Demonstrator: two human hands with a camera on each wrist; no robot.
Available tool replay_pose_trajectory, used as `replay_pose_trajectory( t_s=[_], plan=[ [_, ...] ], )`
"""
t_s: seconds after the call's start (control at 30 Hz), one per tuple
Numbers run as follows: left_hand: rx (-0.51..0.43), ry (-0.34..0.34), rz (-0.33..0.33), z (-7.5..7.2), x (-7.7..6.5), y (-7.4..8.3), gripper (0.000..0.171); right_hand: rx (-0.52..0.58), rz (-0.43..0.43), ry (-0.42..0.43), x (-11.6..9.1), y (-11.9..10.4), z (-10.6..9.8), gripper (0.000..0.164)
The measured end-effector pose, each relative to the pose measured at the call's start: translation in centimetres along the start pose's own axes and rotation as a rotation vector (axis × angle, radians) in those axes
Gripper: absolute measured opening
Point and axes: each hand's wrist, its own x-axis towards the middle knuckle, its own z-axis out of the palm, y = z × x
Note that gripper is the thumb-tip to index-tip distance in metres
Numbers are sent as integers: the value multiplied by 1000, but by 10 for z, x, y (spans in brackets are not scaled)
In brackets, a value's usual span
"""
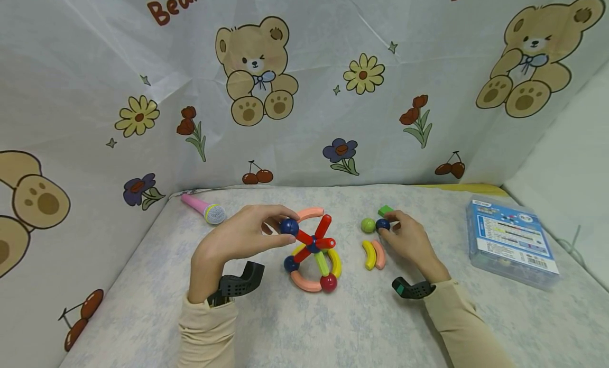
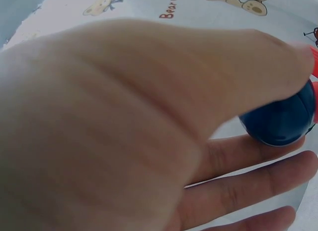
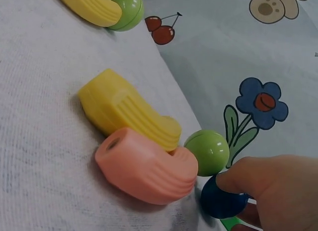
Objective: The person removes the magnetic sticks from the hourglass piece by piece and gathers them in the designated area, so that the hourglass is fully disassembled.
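Note:
My left hand (image 1: pixel 245 230) pinches a dark blue ball (image 1: pixel 288 227) between thumb and fingers; the left wrist view shows the same blue ball (image 2: pixel 278 119) under the thumb. This ball sits at the end of a red rod (image 1: pixel 303 237) on a magnetic building-toy structure. Several red rods meet at a blue centre ball (image 1: pixel 313 245), above a ring of curved pink and yellow pieces with a red ball (image 1: pixel 329 282). On the table, my right hand (image 1: pixel 410 244) pinches another blue ball (image 3: pixel 222 198), beside a light green ball (image 3: pixel 206 152).
Near the right hand lie a curved yellow piece (image 1: pixel 369 255), a curved pink piece (image 1: pixel 379 254) and a green piece (image 1: pixel 385 210). A clear plastic box with a blue label (image 1: pixel 514 241) stands at the right. A pink toy microphone (image 1: pixel 202 207) lies back left. Behind hangs a bear-print cloth (image 1: pixel 304 119).

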Motion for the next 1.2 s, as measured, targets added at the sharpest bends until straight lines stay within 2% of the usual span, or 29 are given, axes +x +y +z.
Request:
replay_pose_trajectory(
  t_s=[0.13, 0.3, 0.53, 0.73, 0.87, 1.07, 1.2],
  plan=[
    [2, 1, 2, 0, 0, 1, 36, 21, -27, 30, -1, -5, -4, 44],
    [3, -1, 6, 0, 0, 0, 37, 35, -104, 97, -2, -15, -8, 39],
    [3, -1, 22, 0, 1, -1, 38, 75, -209, 129, -5, -47, -13, 33],
    [2, -1, 30, 0, 1, -1, 37, 99, -312, 89, -14, -74, -17, 32],
    [11, -3, 22, 0, 1, 0, 37, 158, -360, 40, -20, -90, -13, 34],
    [27, -2, 20, 0, 0, 0, 37, 281, -379, -113, -30, -111, 0, 50],
    [27, 0, 33, 0, 0, 0, 37, 340, -378, -156, -35, -118, 6, 52]
  ],
)
